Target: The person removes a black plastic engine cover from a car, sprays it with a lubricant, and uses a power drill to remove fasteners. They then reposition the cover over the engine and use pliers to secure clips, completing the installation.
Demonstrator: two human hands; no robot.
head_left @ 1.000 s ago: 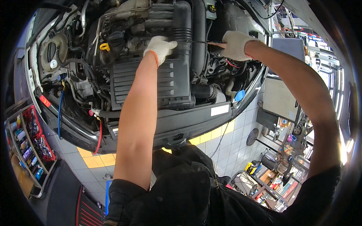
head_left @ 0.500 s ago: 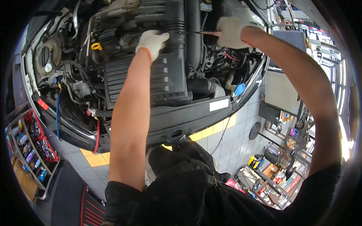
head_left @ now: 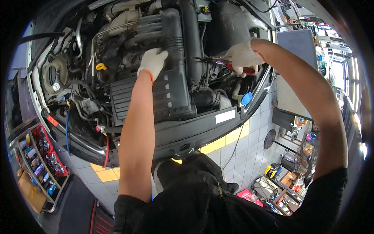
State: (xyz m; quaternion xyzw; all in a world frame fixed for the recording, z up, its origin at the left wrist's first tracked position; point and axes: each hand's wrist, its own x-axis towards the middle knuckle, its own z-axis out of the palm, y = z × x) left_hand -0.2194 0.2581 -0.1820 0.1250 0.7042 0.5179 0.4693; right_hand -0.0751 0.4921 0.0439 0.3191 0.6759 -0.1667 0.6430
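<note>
Head view: red-handled pliers (head_left: pixel 213 61) are gripped in the gloved right hand (head_left: pixel 242 55), their dark nose pointed leftward over a black duct (head_left: pixel 193 39). The gloved left hand (head_left: pixel 152 62) is seen, fingers curled, over the ribbed engine cover (head_left: pixel 146 95); whether anything is grasped there cannot be told.

No wording is legible — a white label (head_left: pixel 225 116) sits on the black front panel (head_left: pixel 183 133) at 3 o'clock, a red label (head_left: pixel 52 121) on the engine bay's edge (head_left: pixel 37 96) at 9. A pale round sticker (head_left: pixel 56 86) marks the round mount (head_left: pixel 60 72) toward 10 o'clock, and yellow markings (head_left: pixel 205 10) top a black cap (head_left: pixel 202 12) at 12.
</note>
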